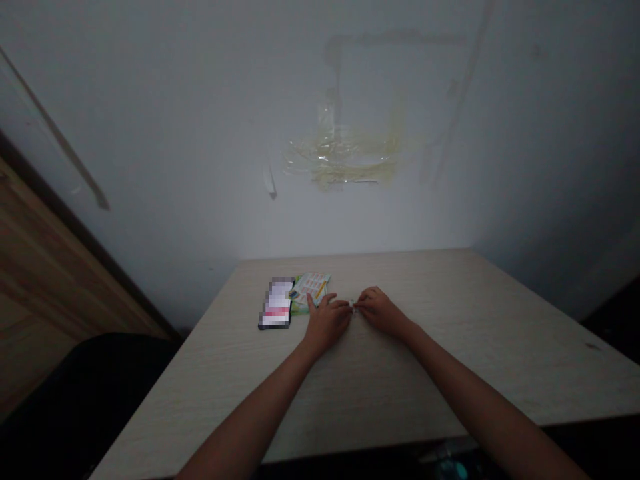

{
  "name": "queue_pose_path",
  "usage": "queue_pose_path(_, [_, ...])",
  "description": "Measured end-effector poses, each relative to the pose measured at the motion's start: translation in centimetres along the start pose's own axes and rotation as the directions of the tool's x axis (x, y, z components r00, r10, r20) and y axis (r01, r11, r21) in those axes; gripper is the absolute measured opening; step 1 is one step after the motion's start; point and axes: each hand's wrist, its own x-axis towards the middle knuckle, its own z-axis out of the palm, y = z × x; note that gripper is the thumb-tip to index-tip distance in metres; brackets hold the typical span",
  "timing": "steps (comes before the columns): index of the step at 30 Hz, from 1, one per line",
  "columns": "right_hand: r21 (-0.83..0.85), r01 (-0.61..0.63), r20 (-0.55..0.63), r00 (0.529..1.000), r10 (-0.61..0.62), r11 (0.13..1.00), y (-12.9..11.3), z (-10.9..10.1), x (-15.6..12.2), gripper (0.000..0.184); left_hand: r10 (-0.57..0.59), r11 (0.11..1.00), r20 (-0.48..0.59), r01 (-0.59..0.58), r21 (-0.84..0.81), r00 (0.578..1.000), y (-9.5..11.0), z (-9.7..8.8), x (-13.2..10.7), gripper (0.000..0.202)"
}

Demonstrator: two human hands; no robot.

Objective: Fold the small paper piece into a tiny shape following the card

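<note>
Both my hands rest on a pale wooden table (450, 320), meeting near its middle. My left hand (327, 319) has its fingers curled and pinched toward the right hand. My right hand (379, 308) is likewise pinched, its fingertips touching those of the left. Between the fingertips sits something tiny and pale (354, 306) that I cannot make out. Just left of my left hand lies a small green and white printed packet (309, 291), with my left index finger at its edge. A phone (277, 304) with a lit screen lies beside the packet.
A white wall (200, 167) rises right behind the table, with yellowed tape remains (345, 157) on it. A wooden panel (45, 280) stands at the left. A dark seat or cloth (75, 400) sits below the table's left edge.
</note>
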Motion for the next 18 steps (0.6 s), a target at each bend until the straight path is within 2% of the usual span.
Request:
queue_pose_path(6, [0.075, 0.008, -0.026, 1.0, -0.006, 0.997, 0.17, 0.18, -0.33, 0.025, -0.029, 0.999, 0.014, 0.028, 0.015, 0.999, 0.15, -0.34, -0.14, 0.022])
queue_pose_path(12, [0.038, 0.028, -0.027, 0.999, -0.027, 0.999, 0.3, 0.4, -0.43, 0.025, -0.039, 0.999, 0.032, 0.038, 0.029, 0.999, 0.2, -0.56, -0.2, 0.023])
queue_pose_path(18, [0.054, 0.048, 0.043, 0.998, -0.05, 0.997, 0.86, 0.37, -0.38, 0.026, -0.025, 1.0, 0.025, 0.025, 0.006, 0.999, 0.05, -0.44, -0.12, 0.021])
